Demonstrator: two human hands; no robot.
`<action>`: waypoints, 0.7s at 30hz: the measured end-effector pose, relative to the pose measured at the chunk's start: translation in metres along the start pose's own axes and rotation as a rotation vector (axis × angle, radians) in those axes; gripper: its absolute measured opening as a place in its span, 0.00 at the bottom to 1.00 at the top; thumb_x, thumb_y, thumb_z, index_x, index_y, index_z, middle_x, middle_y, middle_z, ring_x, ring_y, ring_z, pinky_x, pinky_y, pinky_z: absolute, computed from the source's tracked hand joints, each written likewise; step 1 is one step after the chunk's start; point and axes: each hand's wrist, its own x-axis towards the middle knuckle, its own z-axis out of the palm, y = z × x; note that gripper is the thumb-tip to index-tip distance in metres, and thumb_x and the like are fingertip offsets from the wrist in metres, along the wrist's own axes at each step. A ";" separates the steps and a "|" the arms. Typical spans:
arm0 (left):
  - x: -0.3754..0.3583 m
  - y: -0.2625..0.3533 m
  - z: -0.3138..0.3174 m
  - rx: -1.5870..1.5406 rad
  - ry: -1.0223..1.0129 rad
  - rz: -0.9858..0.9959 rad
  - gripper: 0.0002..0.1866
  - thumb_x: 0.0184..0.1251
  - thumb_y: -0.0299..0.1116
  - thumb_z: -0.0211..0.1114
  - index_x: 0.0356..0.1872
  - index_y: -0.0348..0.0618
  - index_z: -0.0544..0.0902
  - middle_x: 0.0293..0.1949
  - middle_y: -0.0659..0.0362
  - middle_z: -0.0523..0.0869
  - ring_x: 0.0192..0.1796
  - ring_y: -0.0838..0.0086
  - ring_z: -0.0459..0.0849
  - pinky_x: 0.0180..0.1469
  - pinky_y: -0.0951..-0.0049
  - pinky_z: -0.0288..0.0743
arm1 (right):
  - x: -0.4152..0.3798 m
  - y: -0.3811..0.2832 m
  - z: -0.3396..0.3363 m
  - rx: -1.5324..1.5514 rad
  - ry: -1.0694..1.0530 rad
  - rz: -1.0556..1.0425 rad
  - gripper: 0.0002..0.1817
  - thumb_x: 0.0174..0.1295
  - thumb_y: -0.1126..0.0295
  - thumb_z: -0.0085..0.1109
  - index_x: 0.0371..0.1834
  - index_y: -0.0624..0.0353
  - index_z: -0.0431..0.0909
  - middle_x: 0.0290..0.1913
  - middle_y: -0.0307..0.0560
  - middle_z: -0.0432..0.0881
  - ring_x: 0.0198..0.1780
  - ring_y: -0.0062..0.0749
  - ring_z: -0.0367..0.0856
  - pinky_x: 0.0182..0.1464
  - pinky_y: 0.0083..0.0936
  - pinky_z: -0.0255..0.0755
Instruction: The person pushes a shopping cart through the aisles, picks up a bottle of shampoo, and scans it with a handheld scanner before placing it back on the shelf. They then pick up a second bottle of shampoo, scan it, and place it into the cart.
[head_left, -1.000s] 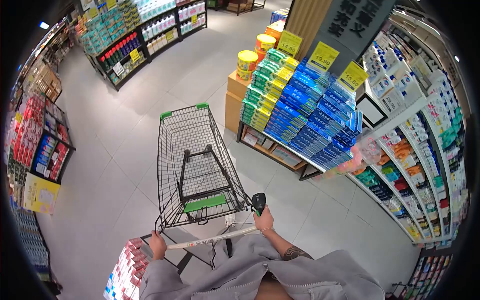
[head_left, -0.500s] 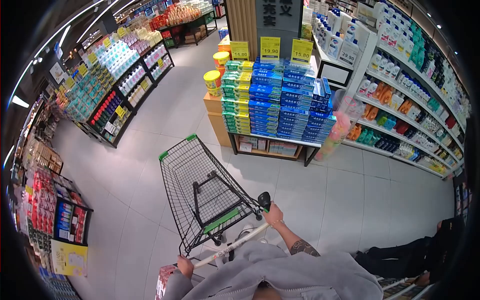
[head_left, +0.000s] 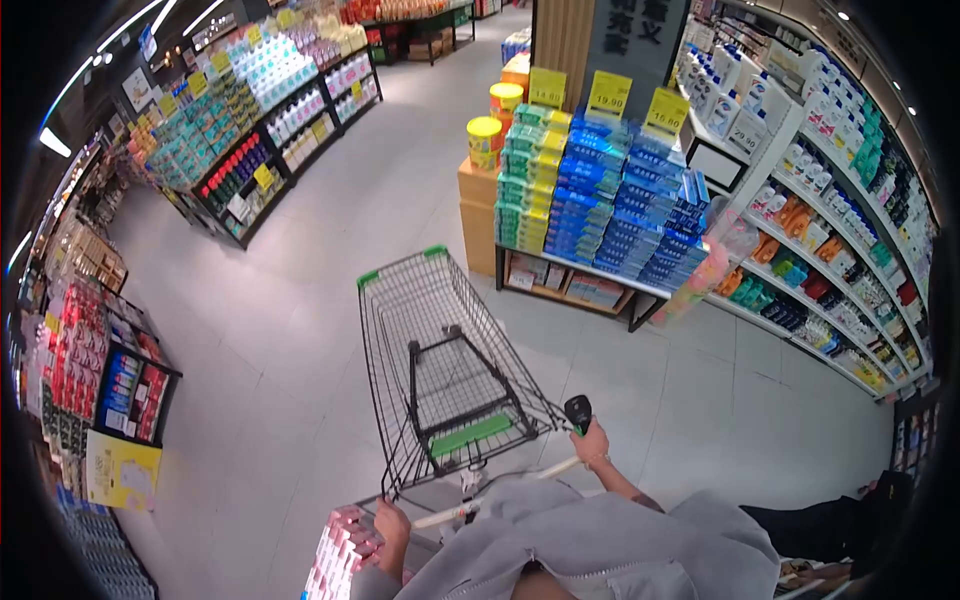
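Note:
An empty black wire shopping cart (head_left: pixel 410 330) with green corner pieces and a green flap stands in front of me. Its pale handlebar (head_left: pixel 545 472) runs across close to my body, with a black knob-like end (head_left: pixel 578 410) at the right. My right hand (head_left: pixel 594 445) is closed around the handlebar's right end, just below that black part. Fingers curled, my left hand (head_left: pixel 393 522) grips the left end. Right beside it is a stack of pink-and-white packs (head_left: pixel 342 548).
Ahead to the right stands a table of boxed toothpaste (head_left: pixel 600 190) under yellow price signs. Shelves of bottles (head_left: pixel 840 250) curve along the right. Product displays (head_left: pixel 260 130) line the left, with a red-pack stand (head_left: pixel 80 350) nearer. A person in dark clothes (head_left: pixel 850 525) is at the lower right.
The cart and toothpaste table have shifted right in view, and the cart points more nearly straight ahead. More of the pink-and-white packs shows beside my left hand. Both hands keep their hold.

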 end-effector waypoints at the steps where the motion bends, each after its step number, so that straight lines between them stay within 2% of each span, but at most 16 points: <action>1: 0.000 -0.002 -0.004 -0.017 -0.007 0.005 0.16 0.72 0.39 0.42 0.41 0.35 0.72 0.33 0.38 0.81 0.39 0.42 0.79 0.41 0.47 0.69 | 0.000 0.001 0.003 0.017 0.014 -0.025 0.26 0.46 0.62 0.63 0.48 0.61 0.68 0.39 0.60 0.80 0.43 0.55 0.79 0.44 0.44 0.73; 4: 0.011 -0.007 -0.010 -0.124 -0.004 0.041 0.17 0.72 0.40 0.43 0.39 0.35 0.73 0.33 0.37 0.81 0.38 0.41 0.79 0.41 0.46 0.69 | -0.004 0.001 0.014 0.006 0.058 -0.047 0.26 0.46 0.63 0.63 0.49 0.61 0.69 0.36 0.62 0.80 0.41 0.57 0.79 0.43 0.44 0.73; 8: 0.044 -0.016 -0.001 -0.090 -0.001 0.077 0.17 0.72 0.39 0.43 0.38 0.34 0.72 0.30 0.37 0.81 0.35 0.41 0.79 0.39 0.46 0.70 | -0.002 -0.020 0.020 0.011 0.087 -0.030 0.25 0.47 0.63 0.62 0.48 0.62 0.70 0.33 0.61 0.81 0.38 0.58 0.80 0.41 0.44 0.73; 13: 0.072 -0.001 -0.024 -0.098 -0.019 0.098 0.17 0.72 0.39 0.43 0.37 0.34 0.72 0.29 0.37 0.81 0.34 0.41 0.79 0.37 0.46 0.70 | -0.005 -0.031 0.032 -0.017 0.138 -0.022 0.25 0.47 0.63 0.62 0.48 0.60 0.70 0.31 0.59 0.81 0.35 0.56 0.80 0.39 0.43 0.73; 21: 0.122 -0.005 -0.034 -0.053 -0.059 0.234 0.16 0.72 0.38 0.43 0.36 0.34 0.71 0.28 0.38 0.81 0.32 0.41 0.79 0.37 0.47 0.70 | -0.039 -0.024 0.053 0.082 0.163 0.089 0.26 0.46 0.64 0.62 0.49 0.60 0.70 0.33 0.59 0.81 0.37 0.58 0.80 0.41 0.44 0.73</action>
